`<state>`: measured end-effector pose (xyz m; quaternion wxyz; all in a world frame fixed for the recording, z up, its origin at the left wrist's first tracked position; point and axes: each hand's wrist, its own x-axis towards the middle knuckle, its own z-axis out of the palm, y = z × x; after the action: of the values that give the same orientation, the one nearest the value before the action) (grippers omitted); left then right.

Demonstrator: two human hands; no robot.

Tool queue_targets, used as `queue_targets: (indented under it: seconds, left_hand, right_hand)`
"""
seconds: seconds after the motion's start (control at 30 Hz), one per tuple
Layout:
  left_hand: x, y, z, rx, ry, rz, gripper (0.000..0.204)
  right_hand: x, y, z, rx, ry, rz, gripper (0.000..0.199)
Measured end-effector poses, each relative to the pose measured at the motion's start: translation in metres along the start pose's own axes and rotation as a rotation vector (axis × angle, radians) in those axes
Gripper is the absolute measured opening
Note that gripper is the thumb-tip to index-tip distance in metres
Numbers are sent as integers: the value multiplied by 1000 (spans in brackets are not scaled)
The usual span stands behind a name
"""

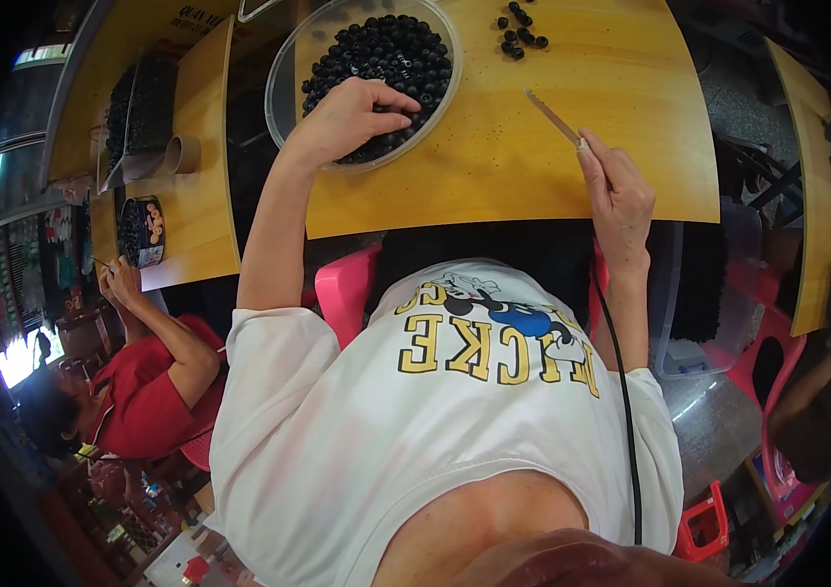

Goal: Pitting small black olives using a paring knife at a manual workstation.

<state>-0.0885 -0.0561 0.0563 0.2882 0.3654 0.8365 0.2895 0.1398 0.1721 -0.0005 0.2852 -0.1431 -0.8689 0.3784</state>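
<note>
My left hand point(359, 119) is over a round clear plastic tub point(277, 119) full of small black round beads point(376, 51). Its index finger and thumb reach down among the beads with their tips apart; the other fingers are partly hidden. In my right hand point(619, 186), raised above the tabletop, a narrow flat knife-like blade point(551, 114) is pinched between thumb and fingers, its tip pointing up and left. Several loose black beads point(523, 37) lie on the yellow table beyond the blade.
The yellow table point(504, 186) has a curved front edge near me. On my left, a person in red point(156, 367) works at another table with a dark container point(144, 230) and a tape roll point(182, 155). A clear bin point(675, 323) of black material stands right; a black cable point(623, 391) hangs by my right arm.
</note>
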Motion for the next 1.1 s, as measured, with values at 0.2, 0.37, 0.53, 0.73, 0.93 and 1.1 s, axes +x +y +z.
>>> queue_targets:
  seconds: [0.2,0.37,0.53,0.73,0.93,1.1]
  left_hand:
    - [4,9,2,-110,30,-121,17]
    - [-3,6,-7,-897,36,-160,17]
    - [-8,17,18,-1810,-319,36,26]
    - [-6,57,72,-1974,-318,-30,29]
    - [6,65,98,-1917,-237,-81,31]
    - [18,42,103,-2034,-256,-53,28]
  right_hand:
    - [-1,-1,-2,7,0,-19,22]
    - [0,-1,-4,20,4,-13,22]
    - [2,-5,-2,86,2,6,21]
    - [6,-11,-10,159,-8,67,22]
    - [2,-8,-14,213,7,150,23]
    - [0,-7,-14,228,22,128,23]
